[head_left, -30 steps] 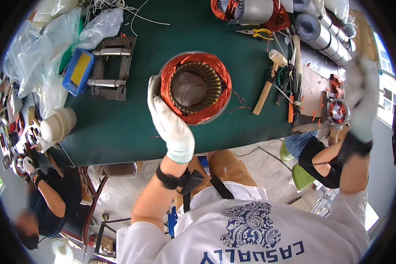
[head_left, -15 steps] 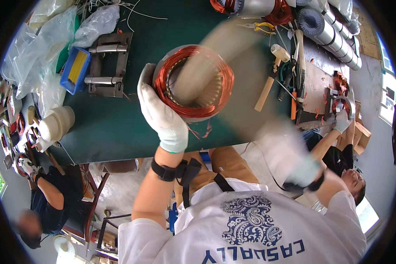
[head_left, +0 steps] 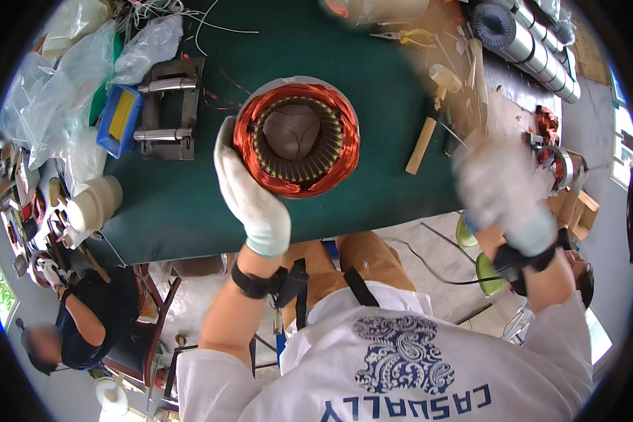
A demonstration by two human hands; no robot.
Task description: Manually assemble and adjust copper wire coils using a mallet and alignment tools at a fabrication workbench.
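A motor stator (head_left: 341, 141) with a thick ring of red copper windings stands on the green tabletop, its slotted bore facing up. My left hand (head_left: 257, 186), in a white glove, is wrapped around its left side with the fingers along the outer wall. Well to the right of the stator is my right hand (head_left: 503, 186), also gloved and smeared by motion. It appears closed around the handle of a pale mallet-like tool (head_left: 439, 53), which shows only as a blurred streak above the hand.
Another mallet (head_left: 420, 144) and yellow-handled pliers (head_left: 404, 35) lie to the right. On the left are a steel frame (head_left: 190, 105), a blue tray (head_left: 100, 130), plastic bags (head_left: 84, 77) and white cups (head_left: 95, 200). Co-workers sit at both sides, one at left (head_left: 98, 323).
My right hand has swung the pale tool up and away from the stator's bore, toward the right. The stator and my left hand have shifted slightly left.
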